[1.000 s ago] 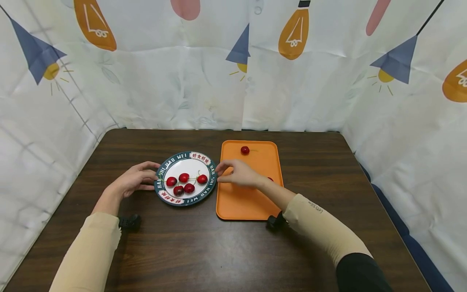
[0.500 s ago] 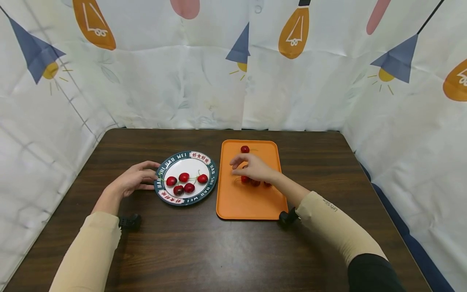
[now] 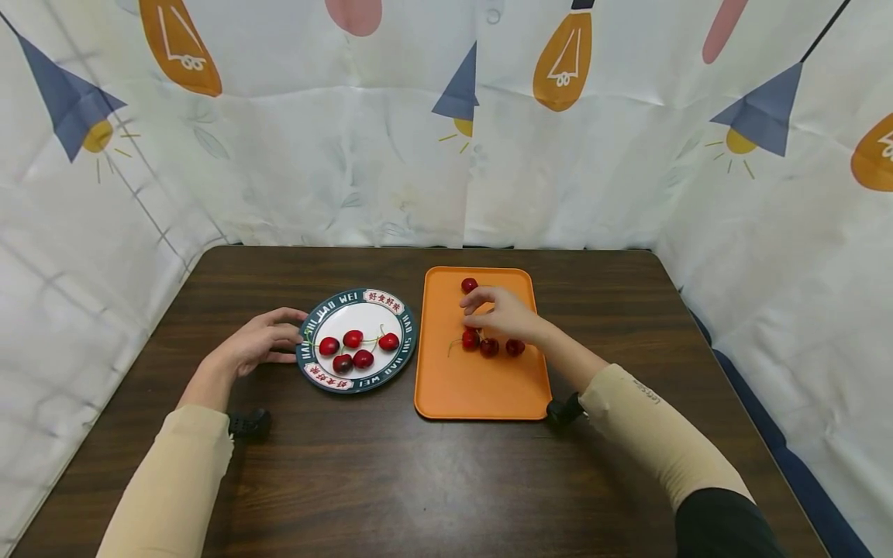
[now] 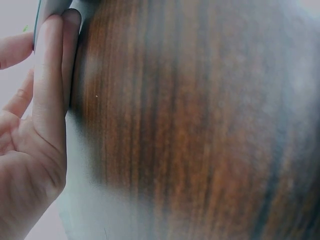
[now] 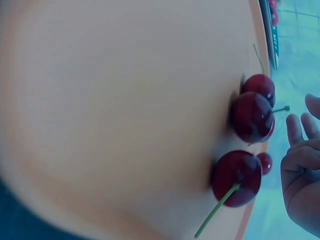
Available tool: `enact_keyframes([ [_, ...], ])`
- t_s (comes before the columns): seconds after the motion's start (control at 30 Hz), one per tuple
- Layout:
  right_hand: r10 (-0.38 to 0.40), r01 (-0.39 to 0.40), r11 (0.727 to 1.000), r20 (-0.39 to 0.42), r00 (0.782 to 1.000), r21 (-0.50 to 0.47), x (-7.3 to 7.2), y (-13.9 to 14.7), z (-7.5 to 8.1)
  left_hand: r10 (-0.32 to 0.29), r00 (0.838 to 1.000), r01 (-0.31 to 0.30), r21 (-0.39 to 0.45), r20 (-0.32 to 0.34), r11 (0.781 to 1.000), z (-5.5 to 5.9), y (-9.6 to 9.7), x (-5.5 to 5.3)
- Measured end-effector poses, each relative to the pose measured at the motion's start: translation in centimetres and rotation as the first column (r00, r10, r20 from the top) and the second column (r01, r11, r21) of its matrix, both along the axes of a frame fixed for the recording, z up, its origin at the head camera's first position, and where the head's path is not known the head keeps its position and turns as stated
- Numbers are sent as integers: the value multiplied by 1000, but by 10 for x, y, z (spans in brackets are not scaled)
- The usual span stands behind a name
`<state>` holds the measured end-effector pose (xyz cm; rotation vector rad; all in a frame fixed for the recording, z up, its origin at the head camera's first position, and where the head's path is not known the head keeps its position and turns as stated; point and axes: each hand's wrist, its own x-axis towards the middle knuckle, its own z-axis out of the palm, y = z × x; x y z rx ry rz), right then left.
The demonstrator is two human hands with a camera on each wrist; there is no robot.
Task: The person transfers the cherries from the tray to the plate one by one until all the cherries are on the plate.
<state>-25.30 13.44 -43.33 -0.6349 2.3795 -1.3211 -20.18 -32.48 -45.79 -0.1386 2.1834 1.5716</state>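
My left hand (image 3: 258,342) holds the left rim of a round plate (image 3: 359,314) with a dark teal, lettered border. In the left wrist view its fingers (image 4: 49,85) lie on both sides of the rim. Several red cherries (image 3: 363,358) with stems rest on the plate. Over the orange tray (image 3: 481,391) hovers my right hand (image 3: 508,314), fingers loosely bent, nothing between them. Just in front of it sit three dark cherries (image 3: 489,347) in a row; one cherry (image 3: 469,285) lies behind its fingertips. The right wrist view shows a stemmed cherry (image 5: 236,175) up close.
Plate and tray stand side by side on a dark wood-grain table (image 3: 363,473), a narrow gap between them. A white printed curtain (image 3: 391,170) hangs behind and along both sides. Black camera straps (image 3: 249,424) sit at the wrists.
My right hand has moved from the plate's right rim back over the tray, further right and past the row of cherries, uncovering them. The left hand stays at the plate.
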Motion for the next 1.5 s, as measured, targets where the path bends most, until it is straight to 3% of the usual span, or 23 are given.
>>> enact_keyframes([
  [0.33,10,-10,1000,-36,999,4,-9,11,-13,5,1000,-5,2,14,1000,0,0,-2],
  [0.7,31,-24,996,-81,996,81,-10,11,-23,5,1000,-5,4,13,1000,-2,-1,-2],
  [1.5,73,-60,984,-72,995,167,-5,1,-24,4,1000,-4,12,7,1000,-4,-1,-1],
])
